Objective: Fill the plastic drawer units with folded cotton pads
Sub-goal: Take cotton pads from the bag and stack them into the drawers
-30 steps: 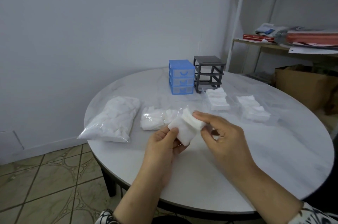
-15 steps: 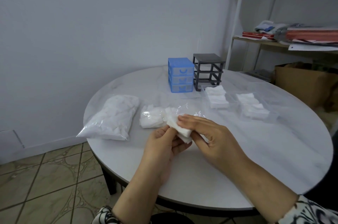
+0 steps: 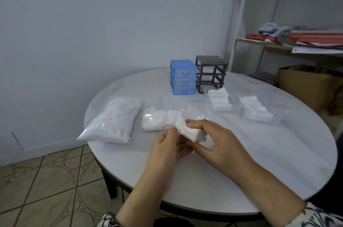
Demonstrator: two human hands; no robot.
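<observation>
Centrally, above the near half of a round white table [image 3: 259, 161]: left hand [image 3: 167, 149] and right hand [image 3: 220, 143] together on a small stack of folded cotton pads [image 3: 187, 131]. Left thumb and fingers curled around the stack's near-left end; right fingers [image 3: 196, 123] laid over the top, thumb underneath, pinching the stack's right part. Stack tilted, held clear of the tabletop, edges of the layers facing the camera. Just behind the hands, an opened clear bag [image 3: 159, 120] holding loose white pads, flat on the table. Further left, a fuller sealed bag of pads [image 3: 115, 121], near the table's left edge. At the far side, a blue drawer unit [image 3: 183, 77] with three closed drawers, touching or just beside a dark grey frame [image 3: 210, 73] with its drawer slots bare. In front of the grey frame, a clear drawer [image 3: 220, 101] packed with folded pads; to its right, well apart from the hands, a second clear drawer [image 3: 257, 110], likewise holding pads. Beyond the table on the right, a shelf [image 3: 278, 46] with papers and red books, and a cardboard box [image 3: 308, 85] below. Tiled floor [image 3: 46, 180] at lower left. Patterned sleeves at both wrists, bottom edge.
</observation>
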